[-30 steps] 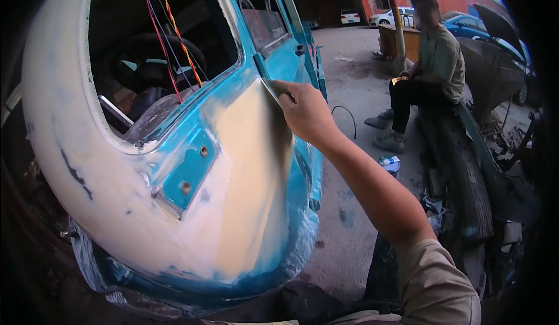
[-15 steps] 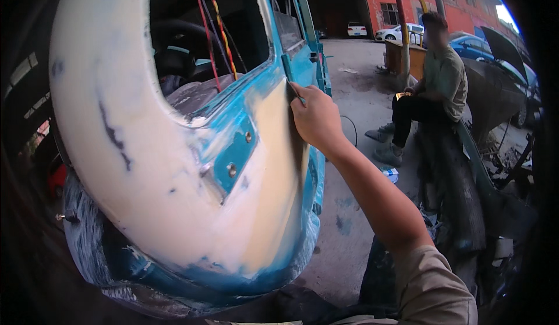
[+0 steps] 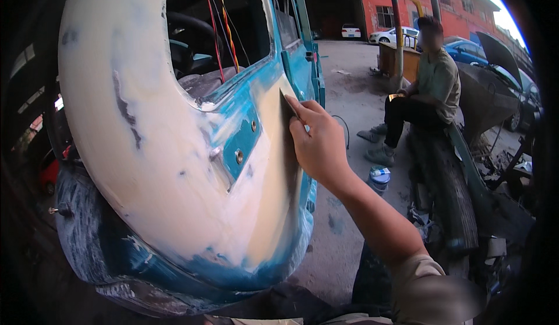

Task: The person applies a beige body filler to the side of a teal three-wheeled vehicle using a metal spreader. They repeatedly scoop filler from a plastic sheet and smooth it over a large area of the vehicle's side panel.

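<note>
My right hand [image 3: 319,144] is closed around a thin flat putty scraper [image 3: 287,99], seen nearly edge-on. The scraper's tip touches the upper part of a yellowish filler strip [image 3: 269,144] near the panel's right edge. Cream filler covers most of the curved vehicle panel [image 3: 145,168], with turquoise paint showing along its lower rim and beside the window opening. Left of my hand, a bare turquoise patch [image 3: 236,153] has two round holes in it. Dark marks show on the filler farther left. My left hand is out of view.
Red and yellow wires [image 3: 224,22] hang in the window opening. To the right, a person [image 3: 434,74] sits on a long dark beam [image 3: 445,191]. A paint can [image 3: 379,178] stands on the ground before it. Scrap lies at far right; parked cars stand behind.
My right hand has moved down the filler strip with the scraper, away from the window corner. The view has shifted slightly, and the paint can shows more fully.
</note>
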Demonstrator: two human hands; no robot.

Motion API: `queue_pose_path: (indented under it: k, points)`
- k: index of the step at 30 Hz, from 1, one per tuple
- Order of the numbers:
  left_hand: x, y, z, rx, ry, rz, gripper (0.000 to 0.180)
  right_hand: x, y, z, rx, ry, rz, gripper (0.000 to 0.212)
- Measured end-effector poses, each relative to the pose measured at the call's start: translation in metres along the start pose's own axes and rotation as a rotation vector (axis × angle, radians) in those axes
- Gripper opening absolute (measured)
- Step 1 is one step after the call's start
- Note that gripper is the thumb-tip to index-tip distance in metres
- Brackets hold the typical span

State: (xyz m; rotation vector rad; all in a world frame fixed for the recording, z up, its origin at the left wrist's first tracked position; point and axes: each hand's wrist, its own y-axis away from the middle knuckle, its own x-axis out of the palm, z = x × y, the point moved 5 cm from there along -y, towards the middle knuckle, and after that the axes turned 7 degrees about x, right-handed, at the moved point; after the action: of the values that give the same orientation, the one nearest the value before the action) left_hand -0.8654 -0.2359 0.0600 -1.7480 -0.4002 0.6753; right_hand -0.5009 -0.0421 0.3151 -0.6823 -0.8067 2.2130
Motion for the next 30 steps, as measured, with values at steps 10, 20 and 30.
queue_pose_path:
  k: [10,20,30]
  points:
    - [-0.006,-0.018,-0.008,0.07,-0.08,0.071,0.03,-0.02,0.077,0.046,-0.199,-0.03,-0.054,0.043]
    - [-0.02,-0.023,-0.023,-0.031,-0.106,0.113,0.03,-0.016,0.152,0.066,-0.315,0.005,-0.06,0.052]
    - [-0.049,-0.023,-0.038,-0.098,-0.296,0.062,0.03,0.007,0.239,0.085,-0.466,0.062,-0.123,0.04]
